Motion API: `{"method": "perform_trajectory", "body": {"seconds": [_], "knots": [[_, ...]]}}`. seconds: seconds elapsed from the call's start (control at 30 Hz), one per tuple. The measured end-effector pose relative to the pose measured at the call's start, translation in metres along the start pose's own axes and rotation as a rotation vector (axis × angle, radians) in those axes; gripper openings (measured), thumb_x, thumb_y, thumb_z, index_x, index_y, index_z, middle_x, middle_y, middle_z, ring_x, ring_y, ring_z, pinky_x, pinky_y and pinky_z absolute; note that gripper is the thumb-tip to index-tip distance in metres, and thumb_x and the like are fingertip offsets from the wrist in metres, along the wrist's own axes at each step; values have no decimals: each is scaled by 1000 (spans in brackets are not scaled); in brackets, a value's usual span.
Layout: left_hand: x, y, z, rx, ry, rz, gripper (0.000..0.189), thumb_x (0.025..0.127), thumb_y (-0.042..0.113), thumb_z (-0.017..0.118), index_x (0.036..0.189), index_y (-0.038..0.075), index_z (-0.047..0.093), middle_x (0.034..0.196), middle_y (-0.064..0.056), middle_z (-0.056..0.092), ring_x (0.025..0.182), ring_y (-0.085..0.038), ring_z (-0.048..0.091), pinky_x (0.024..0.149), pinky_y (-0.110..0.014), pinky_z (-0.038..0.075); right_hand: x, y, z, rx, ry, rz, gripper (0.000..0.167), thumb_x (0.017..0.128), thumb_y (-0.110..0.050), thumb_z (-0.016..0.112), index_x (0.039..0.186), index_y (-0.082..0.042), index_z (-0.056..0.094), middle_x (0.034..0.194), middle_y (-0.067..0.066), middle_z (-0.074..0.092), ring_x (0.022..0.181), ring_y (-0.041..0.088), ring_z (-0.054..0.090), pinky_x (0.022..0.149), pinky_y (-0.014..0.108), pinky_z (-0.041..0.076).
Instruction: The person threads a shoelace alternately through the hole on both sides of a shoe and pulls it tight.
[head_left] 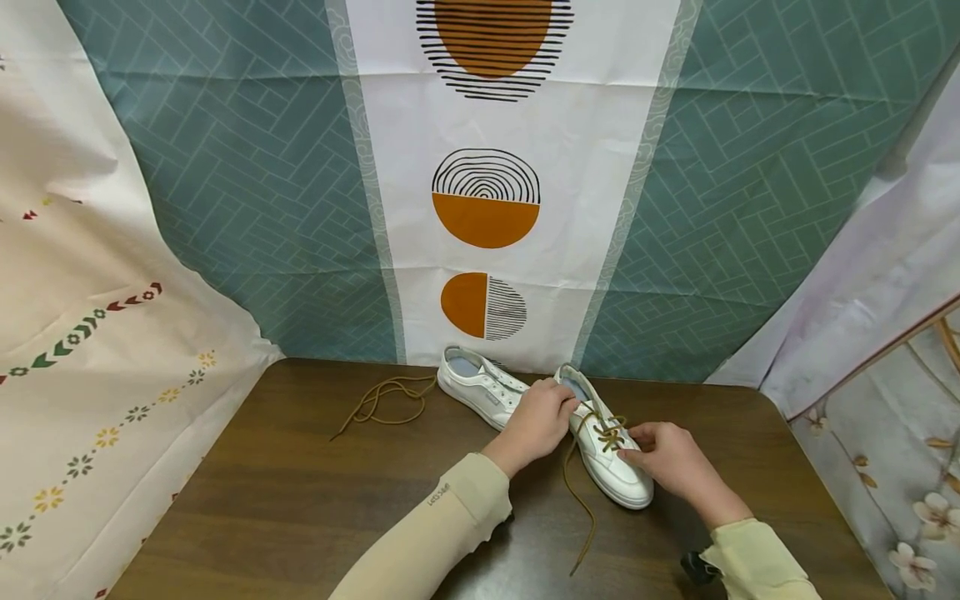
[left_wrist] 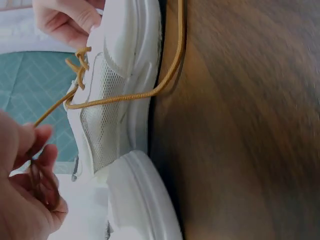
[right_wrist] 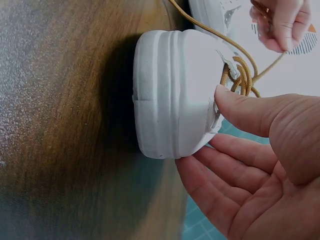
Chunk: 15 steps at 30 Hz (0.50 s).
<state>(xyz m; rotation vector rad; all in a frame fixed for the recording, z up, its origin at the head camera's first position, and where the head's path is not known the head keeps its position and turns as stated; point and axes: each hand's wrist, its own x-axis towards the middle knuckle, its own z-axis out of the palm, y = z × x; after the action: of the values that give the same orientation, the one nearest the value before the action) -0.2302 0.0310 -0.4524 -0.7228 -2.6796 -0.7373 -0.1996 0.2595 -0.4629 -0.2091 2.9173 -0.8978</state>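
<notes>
A white sneaker [head_left: 617, 482], partly threaded with a brown shoelace [head_left: 585, 500], stands on the table with its toe towards the near right. My left hand [head_left: 536, 427] pinches the shoelace by the sneaker's opening; in the left wrist view the lace [left_wrist: 50, 111] runs taut from those fingers to the eyelets. The other lace end trails down the side onto the tabletop. My right hand [head_left: 671, 460] holds the front of the sneaker; in the right wrist view the thumb lies on top beside the lacing and the fingers [right_wrist: 220, 195] are against its side.
A second white sneaker [head_left: 474, 390] stands to the left, its eyelets without lace, partly behind my left forearm. Another brown lace [head_left: 386, 387] lies loosely looped on the wooden table [head_left: 315, 500]. A patterned cloth [head_left: 487, 317] hangs along the back edge.
</notes>
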Motion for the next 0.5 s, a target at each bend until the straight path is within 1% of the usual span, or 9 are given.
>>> {"method": "perform_trajectory", "body": {"seconds": [0.07, 0.13, 0.23, 0.3, 0.33, 0.43, 0.47, 0.5], "knots": [[1, 1, 1, -98, 34, -27, 21, 97, 25, 49, 87, 17, 66, 82, 6, 58, 78, -10, 51, 72, -22, 41, -1, 0, -1, -2, -1, 1, 44, 77, -33, 75, 106, -1, 68, 100, 12, 70, 88, 21, 67, 69, 34, 53], [2, 2, 2, -219, 50, -58, 23, 98, 25, 47, 86, 15, 65, 82, 6, 58, 77, -9, 51, 71, -20, 41, -3, 0, -3, -3, -3, 6, 45, 77, -33, 75, 106, -1, 67, 100, 13, 70, 89, 23, 67, 70, 36, 53], [4, 5, 3, -438, 58, -136, 26, 99, 27, 46, 88, 14, 65, 85, 5, 62, 78, -6, 53, 71, -20, 43, -4, 0, -4, -2, -4, 16, 45, 76, -33, 76, 107, -1, 67, 100, 13, 70, 89, 23, 67, 70, 36, 53], [5, 6, 3, -604, 79, -176, 27, 99, 27, 45, 90, 11, 65, 91, 1, 67, 84, -6, 59, 74, -20, 45, -4, -1, -3, 0, -5, 11, 45, 76, -33, 76, 106, -1, 67, 100, 12, 70, 88, 21, 67, 70, 35, 53], [5, 6, 2, -685, 91, -192, 27, 99, 26, 45, 91, 9, 65, 95, -1, 69, 87, -8, 61, 77, -21, 46, -4, -1, -3, 2, -5, 8, 44, 76, -33, 76, 106, -1, 68, 99, 12, 71, 88, 20, 67, 70, 34, 53], [8, 7, 0, -922, 103, -176, 30, 100, 21, 42, 93, -2, 61, 103, -16, 68, 99, -21, 65, 87, -25, 48, -3, -3, -2, 6, -3, -4, 43, 77, -32, 76, 105, -1, 68, 98, 11, 71, 87, 19, 67, 69, 34, 53], [8, 7, -1, -984, 98, -167, 30, 100, 19, 41, 93, -4, 59, 105, -19, 67, 102, -25, 65, 90, -26, 48, -2, -4, -2, 6, 0, -4, 42, 76, -31, 76, 105, -1, 68, 97, 11, 71, 87, 19, 67, 69, 34, 53], [9, 7, -1, -1032, 91, -160, 31, 100, 19, 40, 93, -5, 58, 104, -22, 66, 102, -28, 65, 91, -26, 48, -2, -4, -2, 7, 1, -5, 41, 76, -31, 76, 104, -1, 68, 97, 11, 71, 87, 19, 67, 69, 34, 53]]}}
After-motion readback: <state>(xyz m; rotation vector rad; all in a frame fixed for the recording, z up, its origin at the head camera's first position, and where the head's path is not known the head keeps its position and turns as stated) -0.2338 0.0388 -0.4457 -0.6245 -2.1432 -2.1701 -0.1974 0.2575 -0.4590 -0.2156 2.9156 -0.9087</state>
